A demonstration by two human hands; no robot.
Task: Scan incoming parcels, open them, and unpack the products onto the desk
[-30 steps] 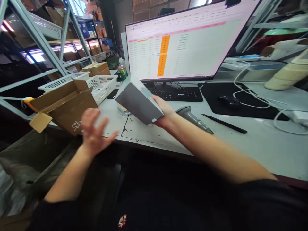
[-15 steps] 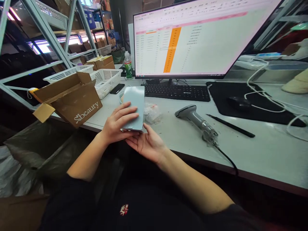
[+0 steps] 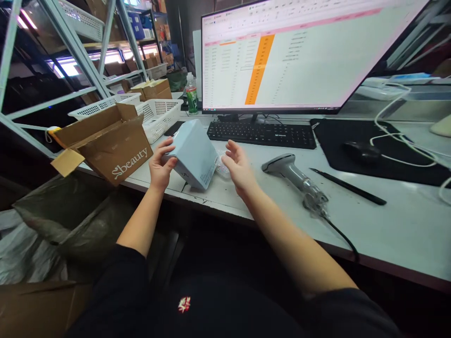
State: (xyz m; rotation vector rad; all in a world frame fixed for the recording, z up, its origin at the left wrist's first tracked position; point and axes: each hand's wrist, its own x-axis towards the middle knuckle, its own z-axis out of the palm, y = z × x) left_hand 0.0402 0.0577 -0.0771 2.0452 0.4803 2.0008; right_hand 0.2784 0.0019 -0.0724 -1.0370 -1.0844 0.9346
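Presently, the left hand (image 3: 160, 170) has its thumb and fingers clamped on the left edge of a pale blue carton (image 3: 196, 151), tilted over the white desk (image 3: 394, 230). Right of the carton, the right hand (image 3: 243, 172) stands off it, fingers apart. Farther right of it lies a barcode scanner (image 3: 294, 174); left of it, a brown cardboard box (image 3: 114, 143); behind it, a black keyboard (image 3: 262, 134), then a monitor (image 3: 317, 70).

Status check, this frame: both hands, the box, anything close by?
Left hand gripping pale blue box, box tilted. Right hand open, off the box. Clear plastic close beside box; scanner lying beyond right hand.
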